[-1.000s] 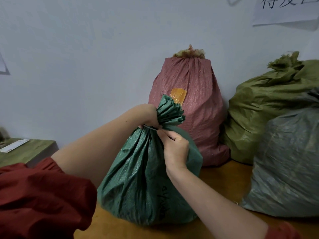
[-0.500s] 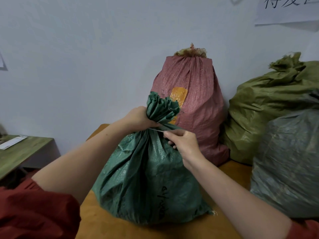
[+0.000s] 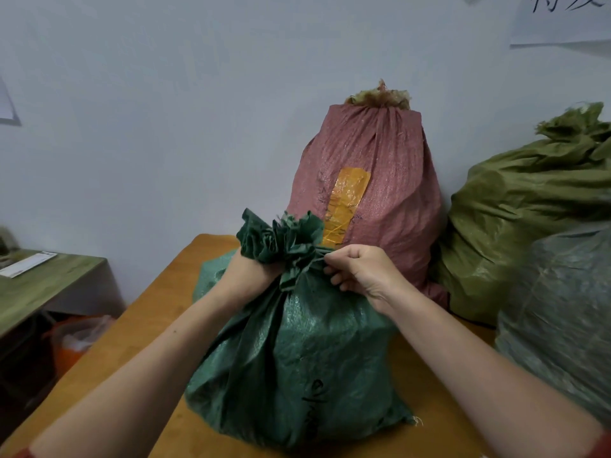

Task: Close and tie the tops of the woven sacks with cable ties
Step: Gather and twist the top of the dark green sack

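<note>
Over on the left, a low green side table (image 3: 49, 285) carries a white slip of paper (image 3: 28, 264), with an orange bag (image 3: 74, 340) on the floor beneath it. Next comes the wooden table (image 3: 132, 328), and on it, upright, the dark green sack (image 3: 297, 358), its top gathered into a ruffle. The person's left hand (image 3: 248, 276) is clamped round the neck just under that ruffle, fingers hidden behind the cloth. The right hand (image 3: 360, 271) sits on the other side of the neck, fingers curled, thumb and forefinger pinching a thin strand there, the cable tie (image 3: 320, 257) as far as I can make out. Behind stands a red sack (image 3: 380, 153) with an orange tape patch (image 3: 347, 200), top bunched shut. Further right, an olive sack (image 3: 529, 209) sits behind a grey-green sack (image 3: 562, 325).
</note>
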